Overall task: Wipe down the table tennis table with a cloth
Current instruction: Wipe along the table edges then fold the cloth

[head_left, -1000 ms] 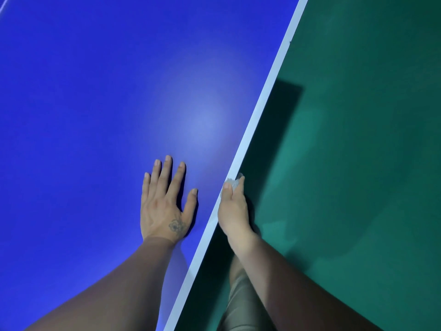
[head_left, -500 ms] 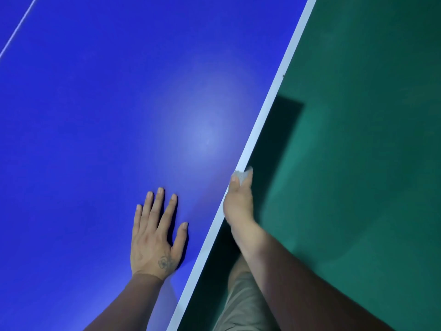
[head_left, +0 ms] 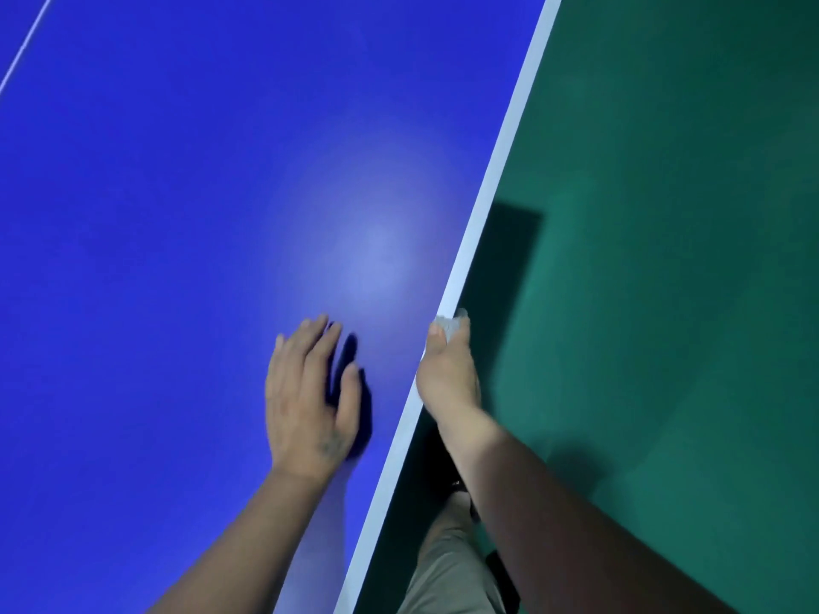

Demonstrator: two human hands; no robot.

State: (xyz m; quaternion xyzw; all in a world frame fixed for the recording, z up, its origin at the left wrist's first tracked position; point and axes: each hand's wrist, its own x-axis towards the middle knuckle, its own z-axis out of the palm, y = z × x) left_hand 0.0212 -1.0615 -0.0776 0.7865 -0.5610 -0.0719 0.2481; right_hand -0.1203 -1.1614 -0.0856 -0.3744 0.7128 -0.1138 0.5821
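Tabletop [head_left: 177, 259] is deep blue, matte, with a soft light glare patch near the right side; a white stripe [head_left: 501, 170] runs along its right edge, and a thin white line [head_left: 26, 46] crosses the far left corner. Cloth [head_left: 450, 323] is a small pale wad, mostly hidden, only a bit sticking out past the fingertips; it sits right at the tabletop's right edge, on the white stripe. No brand, label or readable writing anywhere. Right hand [head_left: 447, 374] is curled around the cloth, thumb on the tabletop side, fingers wrapped over the outer edge, forearm coming in from the lower right. Left hand [head_left: 310, 401] is over the blue surface just beside the edge, palm down, fingers straight and close together, thumb out to the right, holding nothing; it's motion-blurred, and its shadow falls just right of it, so can't tell if the palm is actually touching. Small dark mark on the back of the left hand near the wrist, too blurred to make out. Green floor [head_left: 664, 303] right of the tabletop; a leg in khaki fabric [head_left: 447, 573] shows below the edge.
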